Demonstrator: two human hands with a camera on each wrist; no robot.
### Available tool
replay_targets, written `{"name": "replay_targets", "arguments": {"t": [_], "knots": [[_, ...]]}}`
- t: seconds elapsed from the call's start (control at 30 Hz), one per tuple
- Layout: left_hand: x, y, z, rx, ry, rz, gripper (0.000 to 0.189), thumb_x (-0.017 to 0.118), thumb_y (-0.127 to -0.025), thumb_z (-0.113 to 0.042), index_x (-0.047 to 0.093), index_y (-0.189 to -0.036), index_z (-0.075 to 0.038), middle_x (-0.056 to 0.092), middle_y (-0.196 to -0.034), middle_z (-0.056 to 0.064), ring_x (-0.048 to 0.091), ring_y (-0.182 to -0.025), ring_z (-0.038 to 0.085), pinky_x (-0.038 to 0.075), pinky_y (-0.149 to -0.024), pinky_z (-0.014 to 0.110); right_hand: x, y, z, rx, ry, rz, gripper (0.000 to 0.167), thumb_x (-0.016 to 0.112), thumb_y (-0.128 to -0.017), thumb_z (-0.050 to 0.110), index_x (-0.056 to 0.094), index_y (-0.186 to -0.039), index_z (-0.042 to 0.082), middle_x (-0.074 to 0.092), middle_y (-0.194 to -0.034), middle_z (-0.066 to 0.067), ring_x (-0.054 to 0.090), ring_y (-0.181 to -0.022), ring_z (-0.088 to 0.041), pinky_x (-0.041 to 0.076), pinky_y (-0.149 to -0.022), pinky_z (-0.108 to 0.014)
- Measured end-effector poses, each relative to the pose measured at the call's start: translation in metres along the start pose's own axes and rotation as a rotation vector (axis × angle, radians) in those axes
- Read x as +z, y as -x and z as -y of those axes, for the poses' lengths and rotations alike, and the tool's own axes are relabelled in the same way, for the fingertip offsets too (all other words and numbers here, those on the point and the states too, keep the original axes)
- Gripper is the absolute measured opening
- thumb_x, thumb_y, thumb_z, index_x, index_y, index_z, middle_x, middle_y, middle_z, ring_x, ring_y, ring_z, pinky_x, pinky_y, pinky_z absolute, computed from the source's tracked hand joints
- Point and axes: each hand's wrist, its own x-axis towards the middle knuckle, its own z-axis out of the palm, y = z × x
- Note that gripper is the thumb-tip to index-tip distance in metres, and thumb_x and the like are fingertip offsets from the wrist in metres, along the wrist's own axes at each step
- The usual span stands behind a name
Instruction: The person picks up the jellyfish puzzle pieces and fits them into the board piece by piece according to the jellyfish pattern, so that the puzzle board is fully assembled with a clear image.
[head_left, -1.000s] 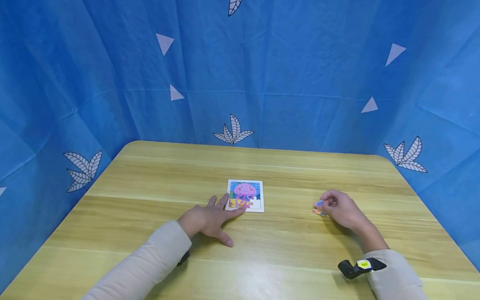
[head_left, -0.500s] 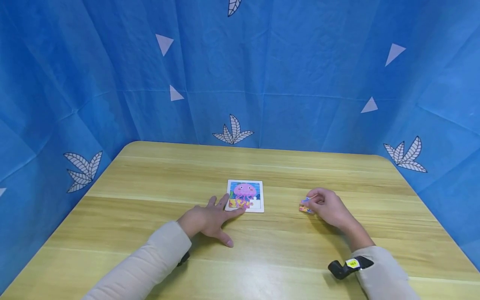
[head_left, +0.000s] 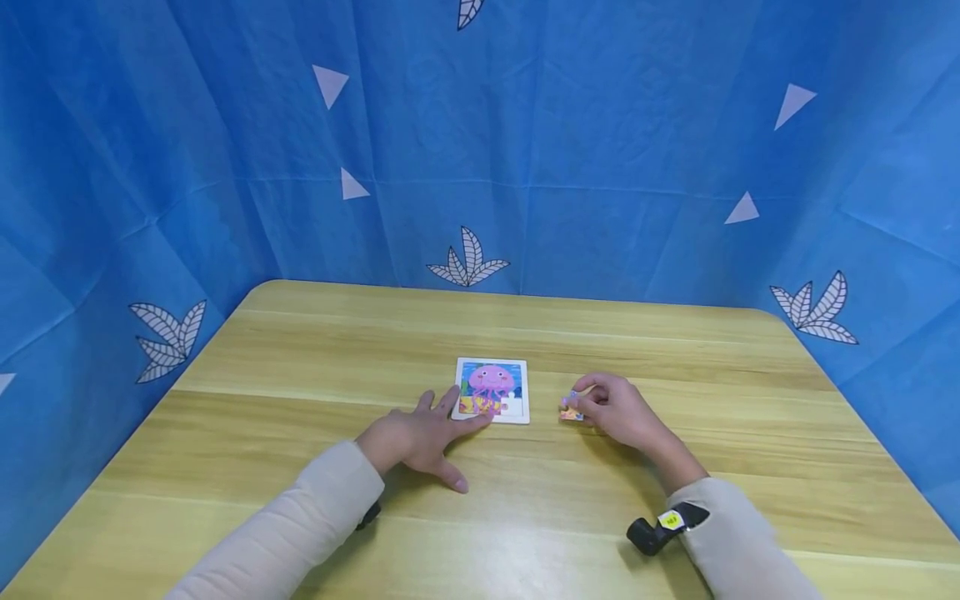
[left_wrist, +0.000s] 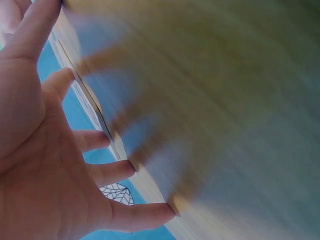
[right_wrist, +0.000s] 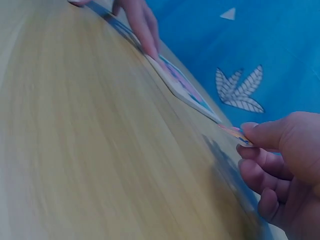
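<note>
A white-framed jigsaw puzzle (head_left: 491, 379) with a pink jellyfish picture lies flat on the table. A white gap shows at its lower right. My left hand (head_left: 420, 437) rests on the table with fingers spread, its fingertips touching the puzzle's left and lower edge. In the left wrist view the straight fingers of the left hand (left_wrist: 60, 165) reach down to the tabletop. My right hand (head_left: 618, 410) pinches a small colourful puzzle piece (head_left: 572, 410) between thumb and fingers, just right of the puzzle. The right wrist view shows the piece (right_wrist: 236, 134) held flat near the frame's corner.
The wood-grain table (head_left: 360, 333) extends around the hands. A blue curtain (head_left: 600, 150) with white leaves and triangles hangs along its back and sides. A black wrist camera (head_left: 660, 529) is strapped to the right sleeve.
My right hand has moved left across the table with the puzzle piece, closer to the puzzle. The left hand and the puzzle have stayed in place.
</note>
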Motion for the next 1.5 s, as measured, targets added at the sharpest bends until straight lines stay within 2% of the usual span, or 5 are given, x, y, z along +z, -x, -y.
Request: {"name": "replay_targets", "arguments": {"t": [0.23, 0.5, 1.0, 1.27, 1.5], "knots": [[-0.001, 0.0, -0.001, -0.011, -0.001, 0.002, 0.094, 0.068, -0.068, -0.067, 0.014, -0.145, -0.054, -0.003, -0.16, 0.008, 0.005, -0.143, 0.043, 0.027, -0.098, 0.069, 0.018, -0.009, 0.014, -0.032, -0.011, 0.022, 0.021, 0.066, -0.089, 0.02, 0.063, -0.103, 0.004, 0.06, -0.066, -0.003, 0.05, -0.053, -0.014, 0.04, -0.046, -0.025], [-0.002, 0.0, -0.002, -0.018, -0.005, 0.007, 0.092, 0.066, -0.069, -0.067, 0.015, -0.145, -0.054, -0.002, -0.16, 0.008, 0.006, -0.143, 0.043, 0.029, -0.098, 0.068, 0.035, -0.019, 0.025, -0.1, -0.031, 0.037, 0.018, 0.065, -0.09, 0.016, 0.064, -0.103, 0.004, 0.06, -0.064, -0.003, 0.051, -0.053, -0.013, 0.039, -0.047, -0.024], [-0.002, 0.0, -0.001, -0.006, -0.034, 0.004, 0.092, 0.065, -0.069, -0.069, 0.016, -0.145, -0.053, 0.0, -0.16, 0.009, 0.008, -0.142, 0.044, 0.033, -0.095, 0.067, 0.053, -0.032, 0.038, -0.08, 0.024, 0.009, 0.021, 0.068, -0.087, 0.017, 0.065, -0.102, 0.003, 0.058, -0.061, -0.001, 0.044, -0.049, -0.009, 0.035, -0.045, -0.023], [-0.002, 0.0, -0.001, -0.012, -0.028, 0.008, 0.092, 0.065, -0.069, -0.069, 0.016, -0.145, -0.054, -0.001, -0.16, 0.008, 0.008, -0.142, 0.043, 0.031, -0.096, 0.068, 0.056, -0.038, 0.041, -0.013, 0.087, 0.012, 0.021, 0.07, -0.085, 0.021, 0.065, -0.1, 0.006, 0.058, -0.063, -0.001, 0.044, -0.05, -0.01, 0.035, -0.046, -0.024], [-0.002, 0.0, -0.001, -0.013, -0.029, 0.009, 0.092, 0.065, -0.069, -0.069, 0.016, -0.145, -0.053, -0.001, -0.16, 0.008, 0.008, -0.142, 0.043, 0.033, -0.095, 0.068, 0.058, -0.041, 0.046, 0.043, 0.136, 0.008, 0.023, 0.072, -0.083, 0.023, 0.065, -0.097, 0.008, 0.058, -0.069, -0.002, 0.046, -0.056, -0.012, 0.038, -0.049, -0.025]]}}
